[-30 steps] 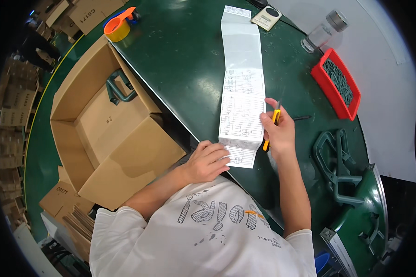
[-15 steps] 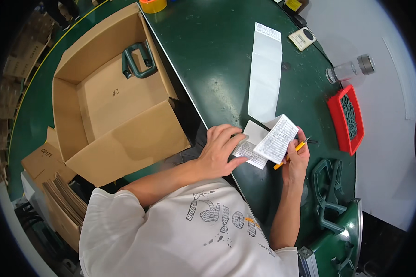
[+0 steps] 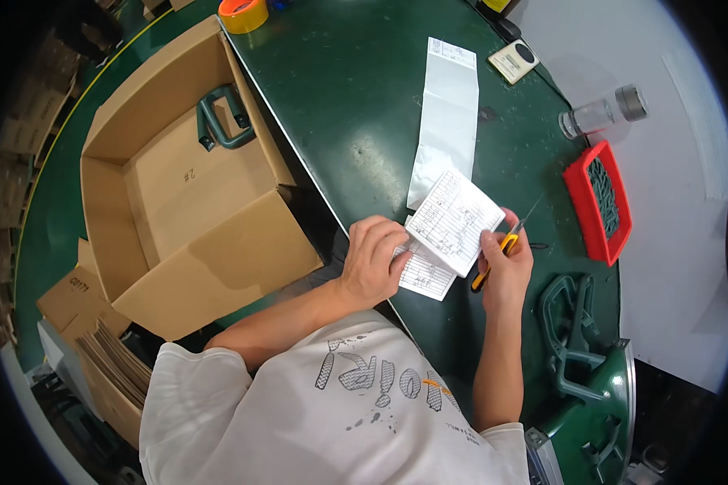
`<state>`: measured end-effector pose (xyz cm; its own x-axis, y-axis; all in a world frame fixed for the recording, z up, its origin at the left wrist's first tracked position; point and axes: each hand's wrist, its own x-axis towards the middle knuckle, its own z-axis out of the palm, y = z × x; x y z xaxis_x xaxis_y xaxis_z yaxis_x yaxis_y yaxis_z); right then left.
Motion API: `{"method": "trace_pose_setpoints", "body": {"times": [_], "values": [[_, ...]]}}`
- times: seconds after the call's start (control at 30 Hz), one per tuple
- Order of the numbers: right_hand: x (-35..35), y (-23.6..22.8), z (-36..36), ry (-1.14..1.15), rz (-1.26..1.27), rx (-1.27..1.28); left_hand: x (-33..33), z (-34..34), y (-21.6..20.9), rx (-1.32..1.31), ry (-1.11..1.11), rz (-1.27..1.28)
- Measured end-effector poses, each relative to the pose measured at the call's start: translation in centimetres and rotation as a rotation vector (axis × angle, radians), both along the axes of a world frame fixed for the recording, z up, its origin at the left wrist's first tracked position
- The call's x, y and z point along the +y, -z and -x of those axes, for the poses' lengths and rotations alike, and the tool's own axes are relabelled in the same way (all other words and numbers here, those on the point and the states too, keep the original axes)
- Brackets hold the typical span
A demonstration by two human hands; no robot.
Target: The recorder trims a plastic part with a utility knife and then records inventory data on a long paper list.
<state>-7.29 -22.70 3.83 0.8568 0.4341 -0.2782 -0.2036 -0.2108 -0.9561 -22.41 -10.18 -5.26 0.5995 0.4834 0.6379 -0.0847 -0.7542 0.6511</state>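
Observation:
Over the near edge of the green table I hold folded printed papers, with a larger sheet (image 3: 455, 220) tilted above a smaller slip (image 3: 425, 276). My left hand (image 3: 374, 260) has its fingers curled around the papers' left edge. My right hand (image 3: 505, 271) grips the right corner of the larger sheet between thumb and fingers. In that same hand lies a slim yellow and black utility knife (image 3: 505, 246), its thin blade pointing up and away. Beyond the papers, a long white creased strip of paper (image 3: 446, 121) lies flat.
On the left stands an open cardboard box (image 3: 210, 259) with dark green metal handles (image 3: 226, 120) inside. A red bin of screws (image 3: 598, 202), a glass bottle (image 3: 603, 115) and green brackets (image 3: 573, 335) are on the right. Orange tape (image 3: 243, 14) sits at the far edge.
The larger printed sheet has opened and turned more face-up, shifting left and covering the near end of the strip. My left fingers have curled further in at the papers' edge.

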Motion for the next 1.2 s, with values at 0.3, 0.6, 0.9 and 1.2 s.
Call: {"method": "trace_pose_setpoints", "body": {"times": [0.3, 0.6, 0.9, 1.2], "values": [[-2.8, 0.0, 2.0, -0.125, 0.065, 0.057, 0.2, -0.4, -0.8, 0.015, 0.061, 0.04], [-2.7, -0.5, 1.3, -0.109, 0.017, 0.116, 1.2, -0.7, -1.4, -0.005, -0.004, -0.068], [-2.1, 1.6, 0.9, -0.174, 0.227, -0.242, 1.5, 1.6, -0.9, 0.091, 0.111, -0.135], [-1.0, 2.1, 0.1, -0.227, 0.409, -0.575, 0.7, 1.4, -0.9, 0.025, 0.087, -0.165]]}}
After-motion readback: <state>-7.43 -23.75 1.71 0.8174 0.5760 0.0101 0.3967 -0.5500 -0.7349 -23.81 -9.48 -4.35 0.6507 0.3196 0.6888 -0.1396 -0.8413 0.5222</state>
